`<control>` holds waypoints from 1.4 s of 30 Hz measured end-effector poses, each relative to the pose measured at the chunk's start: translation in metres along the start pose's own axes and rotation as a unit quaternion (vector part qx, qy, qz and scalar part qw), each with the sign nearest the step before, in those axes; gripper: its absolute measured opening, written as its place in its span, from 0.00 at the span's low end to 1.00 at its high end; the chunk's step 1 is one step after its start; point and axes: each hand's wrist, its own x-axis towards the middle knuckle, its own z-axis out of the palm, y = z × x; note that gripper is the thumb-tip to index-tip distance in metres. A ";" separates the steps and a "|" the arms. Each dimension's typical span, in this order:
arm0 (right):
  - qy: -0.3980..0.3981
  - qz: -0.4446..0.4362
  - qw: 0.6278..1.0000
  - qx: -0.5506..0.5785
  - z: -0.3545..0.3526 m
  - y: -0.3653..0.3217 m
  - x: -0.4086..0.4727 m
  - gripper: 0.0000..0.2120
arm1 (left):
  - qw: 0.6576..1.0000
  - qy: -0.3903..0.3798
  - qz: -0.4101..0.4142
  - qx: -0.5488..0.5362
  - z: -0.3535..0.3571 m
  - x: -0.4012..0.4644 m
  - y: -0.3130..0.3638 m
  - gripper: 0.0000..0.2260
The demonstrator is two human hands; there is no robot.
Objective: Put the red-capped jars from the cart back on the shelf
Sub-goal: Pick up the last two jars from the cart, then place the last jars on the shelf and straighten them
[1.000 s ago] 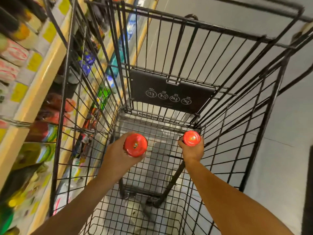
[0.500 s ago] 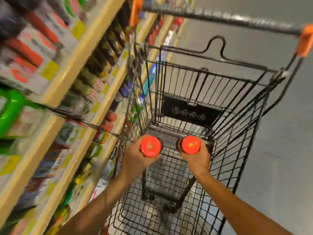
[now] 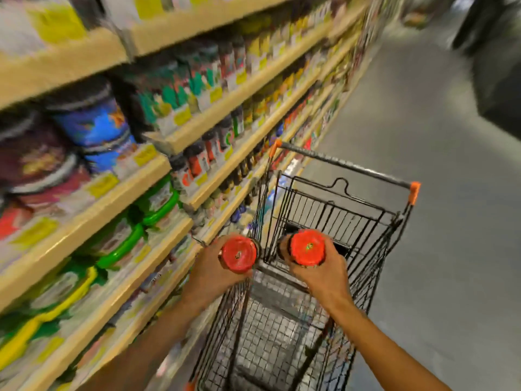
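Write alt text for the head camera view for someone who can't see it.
Two hands, left hand and right hand, each grip a red-capped jar, left jar and right jar, above a black wire cart. Blurred stocked shelves run along the left; grey floor lies right.

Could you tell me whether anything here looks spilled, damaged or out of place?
Nothing stands out. The left hand and right hand each hold a red-capped jar upright over the cart, caps on. The shelves are too blurred to judge.
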 end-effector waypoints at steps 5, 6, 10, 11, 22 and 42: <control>0.011 -0.043 0.999 0.005 -0.017 -0.059 -0.038 0.34 | 0.999 0.017 0.002 -0.044 -0.038 -0.032 0.033 0.33; 0.013 -0.051 0.999 0.006 -0.020 -0.067 -0.045 0.33 | 0.998 0.022 0.006 -0.050 -0.045 -0.037 0.041 0.32; 0.009 -0.072 0.997 0.013 -0.029 -0.094 -0.065 0.34 | 0.996 0.051 0.030 -0.068 -0.070 -0.069 0.061 0.32; 0.005 -0.077 0.997 0.017 -0.031 -0.100 -0.068 0.34 | 0.995 0.067 0.033 -0.072 -0.076 -0.077 0.065 0.33; -0.119 -0.141 0.982 0.037 -0.039 -0.141 -0.102 0.37 | 0.972 0.233 0.032 0.005 -0.124 -0.189 0.115 0.33; -0.267 -0.258 0.924 0.091 0.048 -0.272 -0.212 0.32 | 0.909 0.415 -0.011 0.039 -0.228 -0.364 0.115 0.31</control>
